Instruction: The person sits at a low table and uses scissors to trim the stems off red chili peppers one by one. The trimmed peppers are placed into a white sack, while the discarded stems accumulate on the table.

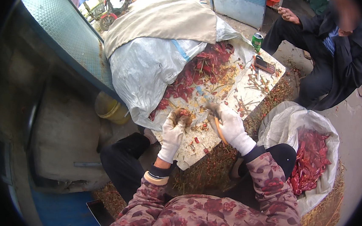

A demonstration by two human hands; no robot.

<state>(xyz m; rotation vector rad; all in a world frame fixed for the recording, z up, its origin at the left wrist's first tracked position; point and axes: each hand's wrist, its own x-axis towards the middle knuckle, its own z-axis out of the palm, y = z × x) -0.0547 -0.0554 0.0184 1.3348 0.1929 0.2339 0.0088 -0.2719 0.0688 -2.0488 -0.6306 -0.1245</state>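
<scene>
A white glove with a soiled fingertip area covers my left hand (pixel 172 131), which pinches a dried red chili pepper (pixel 184 112) above the near part of a pale board (pixel 184 157). My right hand (pixel 233 126), gloved too, grips scissors by their orange handle (pixel 220 132); the blades are blurred and mostly hidden by the fingers. Beyond both hands, a heap of dried red chilies (pixel 204 63) spills from the mouth of a white woven sack (pixel 142 71) lying on the board. Cut stems, seeds and chili bits (pixel 197 140) are strewn around the hands.
An open woven sack (pixel 332 133) of red chilies (pixel 310 157) stands by my right knee. A green can (pixel 257 41), a mobile phone (pixel 265 64) and another pair of scissors (pixel 256 70) rest at the board's right side. A person (pixel 323 57) sits beyond. A yellow bucket (pixel 112 109) stands left.
</scene>
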